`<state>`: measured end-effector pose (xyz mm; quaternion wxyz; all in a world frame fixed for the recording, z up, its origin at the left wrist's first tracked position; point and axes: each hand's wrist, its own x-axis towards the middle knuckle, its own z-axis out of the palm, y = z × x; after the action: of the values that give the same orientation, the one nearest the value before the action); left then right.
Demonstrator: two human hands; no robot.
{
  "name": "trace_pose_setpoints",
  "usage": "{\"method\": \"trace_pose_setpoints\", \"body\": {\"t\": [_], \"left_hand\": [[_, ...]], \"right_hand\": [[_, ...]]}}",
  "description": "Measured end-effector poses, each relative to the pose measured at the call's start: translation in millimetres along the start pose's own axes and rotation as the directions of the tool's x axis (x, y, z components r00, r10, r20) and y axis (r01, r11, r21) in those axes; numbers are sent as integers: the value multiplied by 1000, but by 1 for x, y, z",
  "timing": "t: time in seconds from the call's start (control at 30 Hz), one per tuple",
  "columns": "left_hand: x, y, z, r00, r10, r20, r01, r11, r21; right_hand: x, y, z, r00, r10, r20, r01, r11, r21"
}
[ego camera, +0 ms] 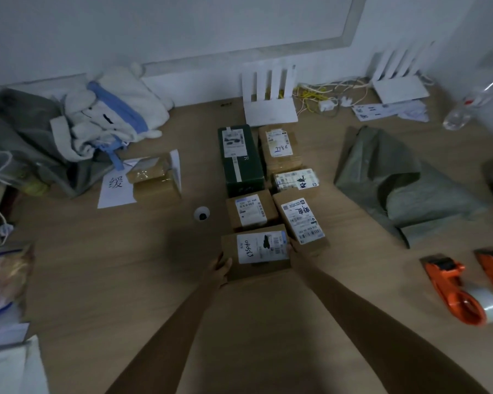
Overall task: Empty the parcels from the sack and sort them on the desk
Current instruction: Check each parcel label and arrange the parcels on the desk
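A brown cardboard parcel with a white label lies at the near end of two rows of parcels on the wooden desk. My left hand grips its left edge and my right hand its right edge. Behind it sit a small brown box, a tilted labelled box, a dark green box and two more labelled parcels. The grey-green sack lies crumpled and flat to the right. One taped parcel rests apart on a white sheet at the left.
Two orange tape dispensers lie at the right. White routers and cables stand along the back wall. A plush toy sits on a grey bag at the back left. A small white round thing lies left of the rows. Clutter lines the left edge.
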<state>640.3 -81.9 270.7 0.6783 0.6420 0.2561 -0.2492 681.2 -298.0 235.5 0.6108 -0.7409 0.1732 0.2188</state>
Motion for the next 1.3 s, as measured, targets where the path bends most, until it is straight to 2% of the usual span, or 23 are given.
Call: {"method": "trace_pose_setpoints", "body": {"t": [0.23,0.37,0.5,0.73,0.9,1.0,1.1,1.2,1.3], "left_hand": [[28,4,17,1000,14,-27,-14,1000,-14],[41,-2,13,1000,3,-24,-4,1000,-9],[49,-6,8,1000,8,-4,-8,1000,2],[57,-10,0,1000,31,0,-31,999,-8],[49,-2,-15,996,86,-27,-86,996,1],[38,14,-25,994,53,-99,-50,998,31],[31,30,-37,982,92,-164,-76,992,103],[12,43,-47,971,173,-167,-133,965,225],[-15,51,-59,960,220,-176,-179,959,220]], "right_hand": [[27,3,-6,998,-19,-57,23,997,70],[51,28,-5,995,-19,-103,10,996,-91],[38,5,-5,993,-25,-118,2,982,-188],[32,-5,-3,991,17,-132,-34,992,-125],[24,-14,1,985,-7,-172,-3,998,-59],[8,-25,4,980,-46,-193,33,997,-68],[-2,-34,5,974,-98,-203,73,989,-125],[-24,-52,6,974,-112,-195,89,988,-123],[-43,-67,6,976,-145,-159,130,986,-104]]}}
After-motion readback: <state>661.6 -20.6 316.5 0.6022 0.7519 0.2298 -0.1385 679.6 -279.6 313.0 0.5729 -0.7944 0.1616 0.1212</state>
